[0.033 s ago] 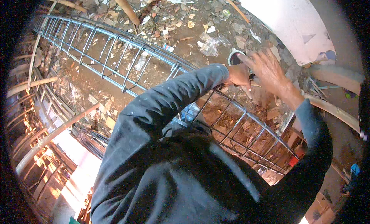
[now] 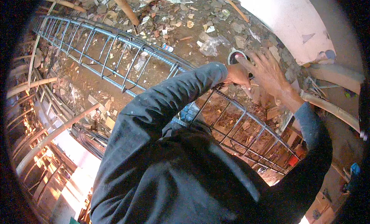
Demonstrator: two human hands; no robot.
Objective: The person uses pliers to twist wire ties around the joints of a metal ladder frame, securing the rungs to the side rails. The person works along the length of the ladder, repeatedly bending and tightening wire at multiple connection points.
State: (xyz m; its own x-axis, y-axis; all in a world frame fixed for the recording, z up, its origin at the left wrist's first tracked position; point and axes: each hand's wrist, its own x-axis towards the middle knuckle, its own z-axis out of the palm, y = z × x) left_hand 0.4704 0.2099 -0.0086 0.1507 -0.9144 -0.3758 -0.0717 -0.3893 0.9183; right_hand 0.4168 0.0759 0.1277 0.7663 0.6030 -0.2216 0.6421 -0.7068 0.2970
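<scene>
My left hand is closed, its fingers curled beside the rebar cage; what it grips is hidden. Just past its knuckles shows a round thing with a pale rim and a dark middle, whose kind I cannot make out. Over and beside it, my right hand has its fingers stretched out and apart, slightly blurred, with the fingertips close to the rim. The long rebar cage, of ribbed bars and square stirrups, runs from the far left, under my left arm, to the lower right.
Broken tile and rubble cover the ground beyond the cage. A large white panel stands at the upper right. Bamboo poles lie at the left, and another bamboo pole is beside my right forearm.
My right hand has shifted slightly and shows less blur, its fingers more plainly spread. My left hand and the cage look the same.
</scene>
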